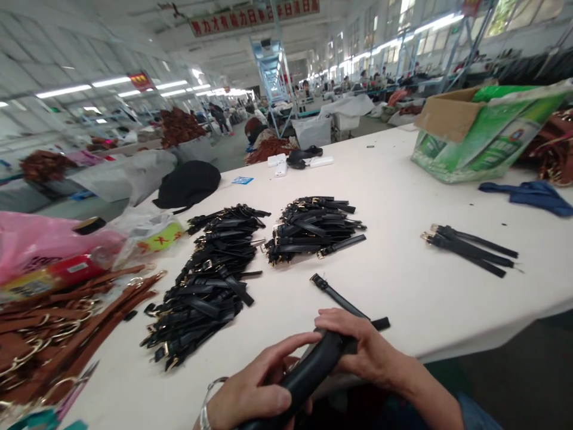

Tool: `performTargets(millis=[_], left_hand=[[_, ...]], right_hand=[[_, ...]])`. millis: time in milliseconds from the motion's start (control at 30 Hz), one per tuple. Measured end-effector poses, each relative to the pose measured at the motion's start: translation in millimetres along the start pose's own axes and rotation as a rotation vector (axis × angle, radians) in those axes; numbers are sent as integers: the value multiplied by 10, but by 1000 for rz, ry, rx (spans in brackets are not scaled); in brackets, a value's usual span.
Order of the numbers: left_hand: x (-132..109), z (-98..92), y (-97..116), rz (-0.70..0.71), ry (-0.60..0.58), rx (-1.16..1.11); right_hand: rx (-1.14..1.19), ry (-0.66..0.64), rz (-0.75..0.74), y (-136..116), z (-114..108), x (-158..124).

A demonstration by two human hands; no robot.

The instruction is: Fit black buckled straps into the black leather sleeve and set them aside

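Observation:
At the table's near edge, both hands are closed round a thick, padded black strap (pixel 308 373) that looks like a bag handle. My left hand (pixel 257 385), with a bracelet on the wrist, grips its lower part, thumb on top. My right hand (pixel 358 346) wraps round its upper end, fingers over the top. A short black end of strap (pixel 381 323) sticks out beyond the right hand. Just past the fingers lies a thin black buckle strap (pixel 338 295), its near end partly hidden by the right hand. The lower end of the padded strap runs out of view.
Two piles of black buckle straps (pixel 210 269) lie ahead and left; several more straps (pixel 472 248) lie at right. Brown straps with metal rings (pixel 49 334) and a pink bag (pixel 40 242) fill the left side. A green carton (pixel 474 137) stands back right, near a blue cloth (pixel 530 197).

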State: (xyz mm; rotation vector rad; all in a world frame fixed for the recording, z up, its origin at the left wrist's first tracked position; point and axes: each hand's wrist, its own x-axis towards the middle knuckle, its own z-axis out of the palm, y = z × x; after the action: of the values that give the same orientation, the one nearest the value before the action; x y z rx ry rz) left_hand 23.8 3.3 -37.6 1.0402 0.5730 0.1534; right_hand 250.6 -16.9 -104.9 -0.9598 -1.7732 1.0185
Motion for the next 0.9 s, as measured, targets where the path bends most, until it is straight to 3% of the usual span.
performTargets(millis=[167,300,467,633,800,900], left_hand=[[31,87,8,7,86,-57],[51,41,-52,9,46,-105],[56,-34,-111,-21,23,-132],[-102,-19,-225,23,118,-30],[-268,43,-250,31,273,0],[-161,57,-225,11,237,-71]], right_hand=[[28,-49,-5,5,-69,52],[17,-66,-13,18,-75,113],[-177,-87,-29,5,-80,67],[-462,13,72,-29,-193,-135],[-546,26,123,4,-224,-224],[-534,28,102,58,-201,-209]])
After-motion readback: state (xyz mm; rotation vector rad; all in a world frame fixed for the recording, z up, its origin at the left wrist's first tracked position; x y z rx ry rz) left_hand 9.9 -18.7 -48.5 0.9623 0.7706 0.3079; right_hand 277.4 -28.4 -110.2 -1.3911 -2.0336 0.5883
